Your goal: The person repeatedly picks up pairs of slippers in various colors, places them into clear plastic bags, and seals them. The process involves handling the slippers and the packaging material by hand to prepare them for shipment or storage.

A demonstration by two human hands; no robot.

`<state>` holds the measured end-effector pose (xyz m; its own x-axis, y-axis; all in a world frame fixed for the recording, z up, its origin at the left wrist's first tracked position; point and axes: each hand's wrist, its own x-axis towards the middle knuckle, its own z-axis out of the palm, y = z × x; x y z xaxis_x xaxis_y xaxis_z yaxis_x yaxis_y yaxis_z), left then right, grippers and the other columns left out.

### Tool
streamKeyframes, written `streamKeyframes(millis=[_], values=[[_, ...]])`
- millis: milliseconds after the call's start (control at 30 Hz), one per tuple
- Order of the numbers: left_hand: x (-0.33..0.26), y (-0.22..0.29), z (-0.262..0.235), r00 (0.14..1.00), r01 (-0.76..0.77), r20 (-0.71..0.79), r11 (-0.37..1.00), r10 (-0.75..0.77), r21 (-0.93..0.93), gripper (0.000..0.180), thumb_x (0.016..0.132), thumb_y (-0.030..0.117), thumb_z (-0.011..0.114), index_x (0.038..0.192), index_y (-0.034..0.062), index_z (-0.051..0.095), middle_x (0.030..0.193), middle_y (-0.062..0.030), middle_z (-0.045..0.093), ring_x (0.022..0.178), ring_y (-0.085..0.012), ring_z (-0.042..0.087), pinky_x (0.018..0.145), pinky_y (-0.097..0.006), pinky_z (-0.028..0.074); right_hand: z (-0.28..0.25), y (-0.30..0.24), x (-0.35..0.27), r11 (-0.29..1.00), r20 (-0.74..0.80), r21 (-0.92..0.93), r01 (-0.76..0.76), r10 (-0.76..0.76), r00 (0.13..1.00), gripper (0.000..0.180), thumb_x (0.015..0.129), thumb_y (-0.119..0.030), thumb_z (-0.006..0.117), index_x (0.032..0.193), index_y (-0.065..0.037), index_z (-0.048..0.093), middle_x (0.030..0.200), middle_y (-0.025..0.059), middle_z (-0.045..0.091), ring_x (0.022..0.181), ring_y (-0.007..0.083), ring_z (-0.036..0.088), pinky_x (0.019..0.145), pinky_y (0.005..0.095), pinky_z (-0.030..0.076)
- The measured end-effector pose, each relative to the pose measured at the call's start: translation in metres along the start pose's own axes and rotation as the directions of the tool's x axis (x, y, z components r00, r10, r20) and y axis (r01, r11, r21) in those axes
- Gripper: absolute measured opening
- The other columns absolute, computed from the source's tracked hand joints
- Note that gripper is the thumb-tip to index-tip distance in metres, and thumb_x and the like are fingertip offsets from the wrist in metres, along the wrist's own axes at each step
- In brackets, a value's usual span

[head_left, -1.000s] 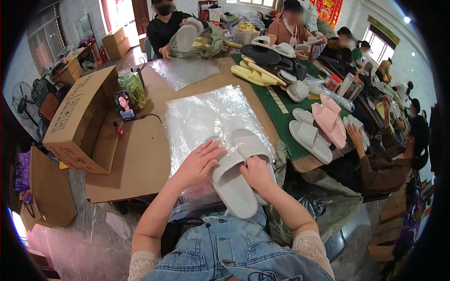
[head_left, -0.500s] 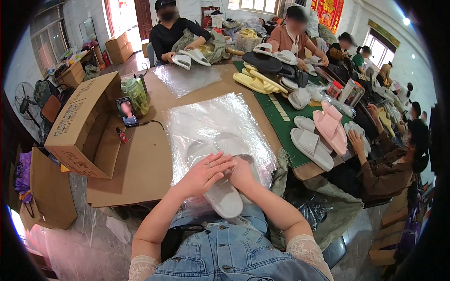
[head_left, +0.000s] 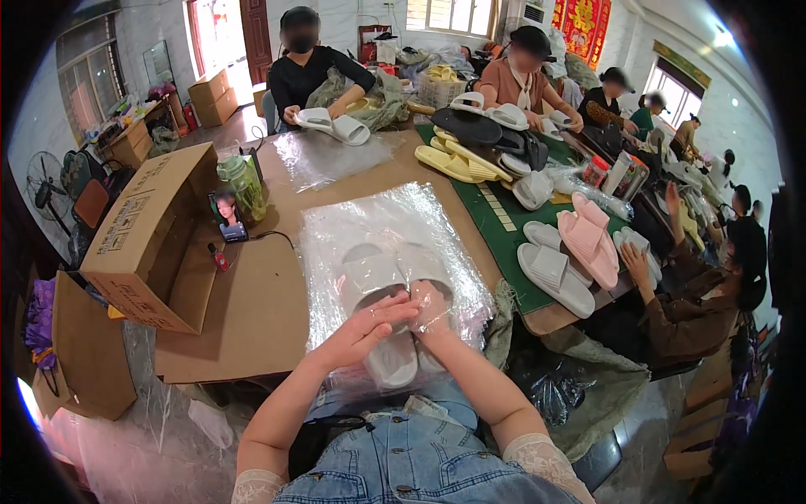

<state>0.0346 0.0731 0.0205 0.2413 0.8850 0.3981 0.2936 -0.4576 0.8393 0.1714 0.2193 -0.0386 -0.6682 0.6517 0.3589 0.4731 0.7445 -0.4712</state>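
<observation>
- Light-grey slide sandals [head_left: 369, 275]: six o'clock, toes toward twelve, amid clear plastic bags [head_left: 353, 223].
- Left hand [head_left: 363, 329]: fingers pressed together, across the left sandal.
- Right hand [head_left: 430, 307]: at the right sandal; fingers, cannot tell.

The person is wearing a blue denim garment [head_left: 374, 458], its faded cloth showing lighter patches and stitched seams. Round, metallic-looking buttons [head_left: 402, 463] are running down the centre front, and a stitched pocket [head_left: 477, 466] is sitting on the right side. Pale, see-through lace sleeves [head_left: 547, 467] with a floral pattern are covering both upper arms and are ending in scalloped edges near the elbows.
</observation>
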Motion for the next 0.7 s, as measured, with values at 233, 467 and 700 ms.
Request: streamKeyframes(millis=[233, 467, 700], values=[[-0.001, 0.004, 0.007, 0.999, -0.007, 0.046, 0.987, 0.014, -0.162, 0.042, 0.107, 0.027, 0.043, 0.138, 0.0029, 0.058, 0.148, -0.0106, 0.053, 0.148, -0.0287, 0.034, 0.121, -0.042, 0.025, 0.006, 0.009, 0.035, 0.988, -0.319, 0.002, -0.153, 0.146, 0.936, 0.027, 0.09, -0.025, 0.065, 0.082, 0.0, 0.061, 0.085, 0.0235, 0.064, 0.076, 0.0433, 0.065, 0.07, 0.0517, 0.053], [-0.019, 0.004, -0.019, 0.997, 0.065, -0.053, 0.997, -0.064, 0.028, 0.04, 0.105, 0.029, 0.047, 0.133, 0.0054, 0.063, 0.144, -0.0144, 0.057, 0.145, -0.0326, 0.039, 0.119, -0.044, 0.029, 0.033, 0.018, 0.056, 0.996, -0.462, -0.071, -0.049, 0.011, 0.887, 0.014, 0.08, -0.015, 0.068, 0.083, -0.003, 0.061, 0.083, 0.0206, 0.063, 0.073, 0.0406, 0.066, 0.067, 0.05, 0.055], [-0.033, 0.004, -0.017, 0.985, 0.161, -0.147, 0.774, -0.088, 0.612, 0.06, 0.092, 0.03, 0.064, 0.146, 0.0101, 0.049, 0.154, -0.0179, 0.043, 0.143, -0.0388, 0.039, 0.119, -0.044, 0.032, 0.032, 0.008, 0.063, 0.925, -0.103, -0.023, -0.38, 0.375, 0.921, 0.032, 0.085, -0.028, 0.071, 0.097, 0.001, 0.064, 0.101, 0.024, 0.066, 0.092, 0.0424, 0.068, 0.081, 0.0505, 0.054]])
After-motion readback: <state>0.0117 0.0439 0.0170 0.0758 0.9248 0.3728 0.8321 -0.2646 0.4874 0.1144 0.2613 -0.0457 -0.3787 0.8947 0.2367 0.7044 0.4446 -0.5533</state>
